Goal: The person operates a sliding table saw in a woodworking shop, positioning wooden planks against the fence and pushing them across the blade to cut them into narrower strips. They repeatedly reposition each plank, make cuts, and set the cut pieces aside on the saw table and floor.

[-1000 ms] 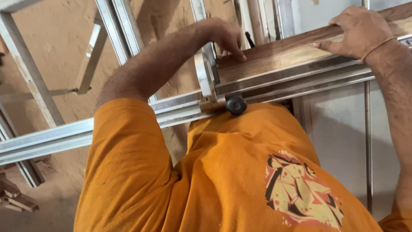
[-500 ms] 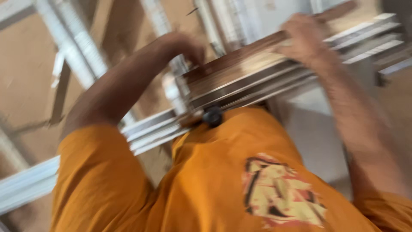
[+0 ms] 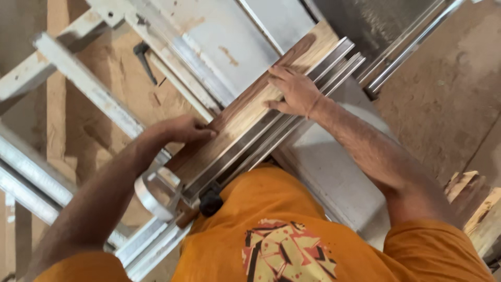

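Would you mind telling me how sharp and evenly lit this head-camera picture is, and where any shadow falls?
Head view: sharp, no motion blur; warm, even light; the left hand and right hand on the wooden board show crisp edges; soft shadow lies beneath the left forearm; dull sheen, not glare, on the metal rail; straight rails lean steeply from the tilted camera.

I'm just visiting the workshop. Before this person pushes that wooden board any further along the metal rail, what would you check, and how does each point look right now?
1. Left hand on the wooden board: ok, fingertips press its near part.
2. Right hand on the board: ok, it lies flat further along, next to the metal rail.
3. Board snug against the rail: ok, its long edge seems to run along it without a visible gap.
4. Blade position relative to the fingers: cannot tell, no blade shows.
5. Black knob tightened: cannot tell.
6. Orange shirt clear of the rail: not ok, it hangs right against the knob.
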`<state>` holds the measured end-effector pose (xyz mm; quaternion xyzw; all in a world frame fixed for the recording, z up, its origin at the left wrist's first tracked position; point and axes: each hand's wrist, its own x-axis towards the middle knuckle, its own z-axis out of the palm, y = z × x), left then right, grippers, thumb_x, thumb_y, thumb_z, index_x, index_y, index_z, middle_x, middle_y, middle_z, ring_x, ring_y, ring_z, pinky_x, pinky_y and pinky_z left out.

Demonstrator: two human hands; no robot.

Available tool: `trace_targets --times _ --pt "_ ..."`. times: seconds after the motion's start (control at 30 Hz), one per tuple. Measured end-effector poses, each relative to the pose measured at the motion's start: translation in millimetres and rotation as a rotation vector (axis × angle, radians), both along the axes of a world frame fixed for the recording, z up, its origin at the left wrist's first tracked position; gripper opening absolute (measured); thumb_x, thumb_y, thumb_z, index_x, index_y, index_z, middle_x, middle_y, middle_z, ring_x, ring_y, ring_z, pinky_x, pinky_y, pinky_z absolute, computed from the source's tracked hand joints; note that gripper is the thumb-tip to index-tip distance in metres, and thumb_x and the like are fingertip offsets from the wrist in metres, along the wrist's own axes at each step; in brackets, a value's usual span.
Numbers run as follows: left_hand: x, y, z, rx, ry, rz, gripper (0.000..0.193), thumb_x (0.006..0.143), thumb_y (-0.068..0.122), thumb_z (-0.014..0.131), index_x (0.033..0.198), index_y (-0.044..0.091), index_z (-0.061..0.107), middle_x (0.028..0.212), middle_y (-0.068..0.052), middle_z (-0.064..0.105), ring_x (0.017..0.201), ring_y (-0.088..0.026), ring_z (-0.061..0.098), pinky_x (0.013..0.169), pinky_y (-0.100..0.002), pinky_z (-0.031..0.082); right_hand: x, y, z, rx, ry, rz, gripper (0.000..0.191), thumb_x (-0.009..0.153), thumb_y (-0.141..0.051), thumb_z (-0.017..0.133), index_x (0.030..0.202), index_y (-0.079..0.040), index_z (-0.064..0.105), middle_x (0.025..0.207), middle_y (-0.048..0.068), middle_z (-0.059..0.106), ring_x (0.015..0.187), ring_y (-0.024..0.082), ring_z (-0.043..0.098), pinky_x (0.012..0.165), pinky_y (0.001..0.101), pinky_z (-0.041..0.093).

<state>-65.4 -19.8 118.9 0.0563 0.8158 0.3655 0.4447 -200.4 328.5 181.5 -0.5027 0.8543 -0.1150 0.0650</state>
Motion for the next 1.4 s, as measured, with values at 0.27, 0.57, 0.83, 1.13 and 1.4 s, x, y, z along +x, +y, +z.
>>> trace_targets --times 0.27,0.57,0.83,1.13,1.4 --pt "-1 3 10 -0.096 -0.142 0.052 0.065 0.087 0.061 0.067 0.127 0.010 0.074 0.111 -0.016 0.080 0.100 -0.029 0.077 0.090 -0.041 0.058 -7 33 12 0.007 0.032 -0.018 0.074 0.095 -0.066 0.062 0.117 0.004 0.068 0.142 0.022 0.060 0.136 0.036 0.054 0.117 0.0494 0.039" --pt "-2 4 13 -0.118 -0.128 0.030 0.067 0.087 0.061 0.068 0.123 0.005 0.076 0.108 -0.016 0.081 0.098 -0.026 0.075 0.089 -0.040 0.057 -5 32 18 0.001 0.089 -0.029 0.065 0.096 -0.059 0.062 0.104 0.005 0.066 0.138 0.024 0.061 0.134 0.038 0.055 0.116 0.0486 0.040" --pt "-4 6 18 0.022 -0.099 0.039 0.060 0.087 0.056 0.066 0.127 0.013 0.075 0.107 -0.012 0.081 0.097 -0.022 0.075 0.089 -0.036 0.057 -7 33 14 0.005 0.084 -0.067 0.072 0.098 -0.058 0.060 0.125 0.008 0.061 0.134 0.024 0.062 0.130 0.036 0.056 0.116 0.0470 0.041" --pt "-7 9 19 -0.049 -0.132 0.009 0.057 0.091 0.056 0.063 0.130 0.015 0.073 0.112 -0.011 0.080 0.099 -0.022 0.076 0.094 -0.038 0.058 -10 34 10 0.030 0.078 -0.076 0.071 0.098 -0.053 0.061 0.131 0.010 0.057 0.132 0.025 0.061 0.130 0.037 0.056 0.116 0.0459 0.041" --pt "-8 8 9 -0.016 -0.113 0.012 0.061 0.089 0.056 0.065 0.128 0.010 0.073 0.109 -0.012 0.081 0.097 -0.021 0.076 0.089 -0.036 0.058 -12 37 10 -0.027 0.079 -0.068 0.066 0.098 -0.049 0.063 0.128 0.010 0.058 0.131 0.026 0.062 0.128 0.038 0.057 0.115 0.0463 0.044"
